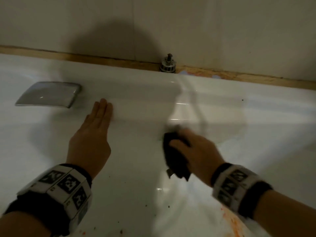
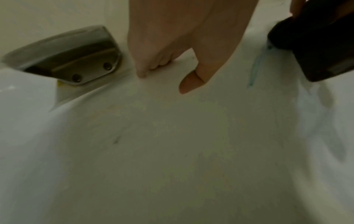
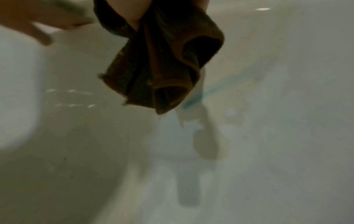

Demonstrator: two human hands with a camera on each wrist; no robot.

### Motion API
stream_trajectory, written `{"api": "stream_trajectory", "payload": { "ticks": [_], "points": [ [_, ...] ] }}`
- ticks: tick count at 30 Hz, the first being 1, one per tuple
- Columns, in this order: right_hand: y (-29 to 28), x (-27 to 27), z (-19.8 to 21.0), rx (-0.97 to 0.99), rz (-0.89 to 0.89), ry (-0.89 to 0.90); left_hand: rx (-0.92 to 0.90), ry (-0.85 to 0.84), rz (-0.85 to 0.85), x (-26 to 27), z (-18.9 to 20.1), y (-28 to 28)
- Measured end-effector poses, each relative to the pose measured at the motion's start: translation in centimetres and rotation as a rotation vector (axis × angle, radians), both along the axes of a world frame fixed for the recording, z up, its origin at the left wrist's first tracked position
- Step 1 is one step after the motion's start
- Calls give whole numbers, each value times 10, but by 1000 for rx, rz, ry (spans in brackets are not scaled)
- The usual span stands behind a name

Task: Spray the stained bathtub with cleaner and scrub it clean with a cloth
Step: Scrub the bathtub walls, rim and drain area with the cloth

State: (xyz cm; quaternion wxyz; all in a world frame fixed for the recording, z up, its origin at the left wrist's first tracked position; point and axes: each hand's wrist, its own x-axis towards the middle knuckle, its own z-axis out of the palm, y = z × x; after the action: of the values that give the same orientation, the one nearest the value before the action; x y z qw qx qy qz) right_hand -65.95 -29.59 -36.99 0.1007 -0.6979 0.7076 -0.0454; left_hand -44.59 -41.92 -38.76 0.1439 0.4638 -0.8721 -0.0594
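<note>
The white bathtub (image 1: pixel 136 93) fills the head view, with orange stains (image 1: pixel 234 223) and dark specks on its near surface. My right hand (image 1: pixel 193 144) grips a dark brown cloth (image 1: pixel 174 158) against the tub's inner wall; the image is blurred there. The cloth (image 3: pixel 159 60) hangs bunched in the right wrist view, beside a teal streak (image 3: pixel 201 94) on the wall. My left hand (image 1: pixel 95 124) lies flat with straight fingers on the tub wall, left of the cloth. In the left wrist view its fingertips (image 2: pixel 143 74) touch the white surface.
A metal overflow plate (image 1: pixel 49 94) sits on the tub wall left of my left hand; it also shows as the plate (image 2: pixel 72 60). A metal drain knob (image 1: pixel 168 63) stands on the far rim by the tiled wall (image 1: pixel 153 23). A brownish sealant strip (image 1: pixel 239 75) runs along the far edge.
</note>
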Motion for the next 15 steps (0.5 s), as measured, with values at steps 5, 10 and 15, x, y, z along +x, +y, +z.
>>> {"api": "stream_trajectory", "payload": {
  "ticks": [5, 10, 15],
  "points": [
    [63, -67, -15, -270, -710, -142, -72, -76, -123, -33, -10, 13],
    [71, -103, -39, -522, -1493, -267, -104, -97, -210, -67, -14, 24],
    [23, -79, -31, -401, -1528, -531, -150, -94, -210, -65, -14, 25]
  ]
}}
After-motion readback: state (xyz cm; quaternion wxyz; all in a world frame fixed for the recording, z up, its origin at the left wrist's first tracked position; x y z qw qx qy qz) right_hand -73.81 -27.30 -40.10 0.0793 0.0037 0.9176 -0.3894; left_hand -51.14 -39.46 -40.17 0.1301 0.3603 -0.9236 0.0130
